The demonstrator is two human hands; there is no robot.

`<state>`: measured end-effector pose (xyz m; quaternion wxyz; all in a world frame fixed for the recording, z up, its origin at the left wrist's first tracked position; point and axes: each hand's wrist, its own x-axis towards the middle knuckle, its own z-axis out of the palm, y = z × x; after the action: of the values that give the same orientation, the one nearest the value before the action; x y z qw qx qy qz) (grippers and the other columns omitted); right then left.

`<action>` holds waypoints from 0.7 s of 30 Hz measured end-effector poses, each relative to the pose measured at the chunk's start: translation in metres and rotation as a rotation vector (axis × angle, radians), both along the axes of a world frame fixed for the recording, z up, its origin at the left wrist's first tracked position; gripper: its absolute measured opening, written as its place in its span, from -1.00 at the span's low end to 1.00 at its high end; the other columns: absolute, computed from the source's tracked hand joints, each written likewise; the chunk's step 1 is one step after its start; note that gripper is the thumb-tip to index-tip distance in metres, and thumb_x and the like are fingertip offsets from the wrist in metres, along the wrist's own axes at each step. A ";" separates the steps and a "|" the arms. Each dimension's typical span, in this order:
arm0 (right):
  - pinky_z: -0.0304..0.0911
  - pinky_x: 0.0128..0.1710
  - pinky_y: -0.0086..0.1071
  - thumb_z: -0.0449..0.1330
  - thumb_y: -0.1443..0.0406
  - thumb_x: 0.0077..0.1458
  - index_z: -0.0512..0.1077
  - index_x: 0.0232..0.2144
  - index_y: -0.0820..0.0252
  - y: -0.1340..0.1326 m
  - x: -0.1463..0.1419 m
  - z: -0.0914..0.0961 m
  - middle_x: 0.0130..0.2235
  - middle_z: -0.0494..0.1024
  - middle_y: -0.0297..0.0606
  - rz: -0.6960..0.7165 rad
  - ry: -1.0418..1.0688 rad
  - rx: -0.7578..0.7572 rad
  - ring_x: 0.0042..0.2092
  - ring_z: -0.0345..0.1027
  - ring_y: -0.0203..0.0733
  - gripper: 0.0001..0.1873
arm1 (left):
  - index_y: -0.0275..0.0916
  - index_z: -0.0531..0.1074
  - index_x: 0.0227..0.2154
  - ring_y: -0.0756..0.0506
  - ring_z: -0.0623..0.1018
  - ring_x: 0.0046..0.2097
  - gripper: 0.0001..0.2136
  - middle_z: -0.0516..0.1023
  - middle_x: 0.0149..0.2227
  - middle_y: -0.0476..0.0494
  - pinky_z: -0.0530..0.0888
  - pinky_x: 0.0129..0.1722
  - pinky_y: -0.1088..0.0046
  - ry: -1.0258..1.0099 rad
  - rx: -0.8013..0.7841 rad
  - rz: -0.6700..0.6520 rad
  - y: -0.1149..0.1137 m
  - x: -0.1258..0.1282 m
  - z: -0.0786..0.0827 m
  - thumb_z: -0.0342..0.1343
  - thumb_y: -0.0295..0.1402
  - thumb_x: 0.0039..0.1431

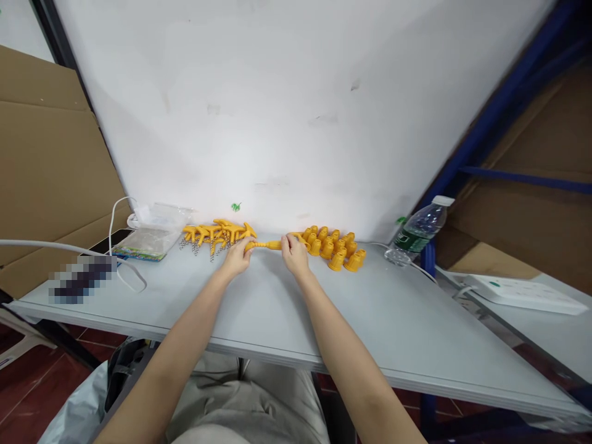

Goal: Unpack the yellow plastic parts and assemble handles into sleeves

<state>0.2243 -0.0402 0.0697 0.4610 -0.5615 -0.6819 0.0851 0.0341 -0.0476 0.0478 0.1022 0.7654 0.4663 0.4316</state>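
Note:
My left hand (238, 257) and my right hand (294, 254) both grip one yellow plastic rod-shaped part (268, 245), each closed on one end of it, just above the pale table (324, 320) near its far edge. To the left lies a pile of yellow T-shaped parts with metal pins (215, 234). On the right, close behind my right hand, stands a cluster of several yellow cap-like pieces (335, 246).
A clear plastic bag (155, 237) and a white cable (124, 271) lie at the far left. A water bottle (419, 231) lies at the right, a white power strip (522, 293) beyond it. A white board (296, 111) leans behind the table.

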 end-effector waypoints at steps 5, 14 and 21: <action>0.00 -0.36 -0.35 -0.13 0.31 0.22 0.42 -0.42 0.26 0.006 -0.005 -0.001 -0.51 0.45 -0.15 -0.181 -0.183 -0.065 -0.43 0.28 -0.13 -0.65 | -0.22 0.44 -0.08 -0.07 0.53 -0.29 -0.71 0.58 -0.28 -0.09 0.46 -0.18 0.41 0.020 0.011 -0.007 -0.003 0.000 0.004 -0.01 -0.50 0.16; 0.04 -0.36 -0.32 -0.16 0.30 0.17 0.32 -0.63 0.15 0.007 -0.004 0.003 -0.49 0.47 -0.10 -0.168 -0.044 -0.209 -0.41 0.25 -0.11 -0.59 | -0.18 0.41 -0.07 -0.13 0.52 -0.13 -0.73 0.55 -0.16 -0.15 0.44 -0.04 0.29 0.046 0.050 -0.011 0.000 0.001 -0.002 -0.02 -0.48 0.19; -0.03 -0.43 -0.33 -0.13 0.24 0.12 0.04 -0.70 0.06 0.006 -0.003 -0.001 -0.65 0.19 -0.33 -0.092 0.150 -0.168 -0.49 0.08 -0.18 -0.64 | -0.20 0.36 -0.15 -0.11 0.48 -0.20 -0.83 0.48 -0.12 -0.19 0.44 -0.11 0.28 -0.076 -0.049 -0.128 0.004 0.000 -0.007 -0.02 -0.37 0.22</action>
<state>0.2209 -0.0346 0.0687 0.4653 -0.6211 -0.6094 0.1626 0.0345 -0.0435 0.0410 0.1660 0.7741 0.4224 0.4414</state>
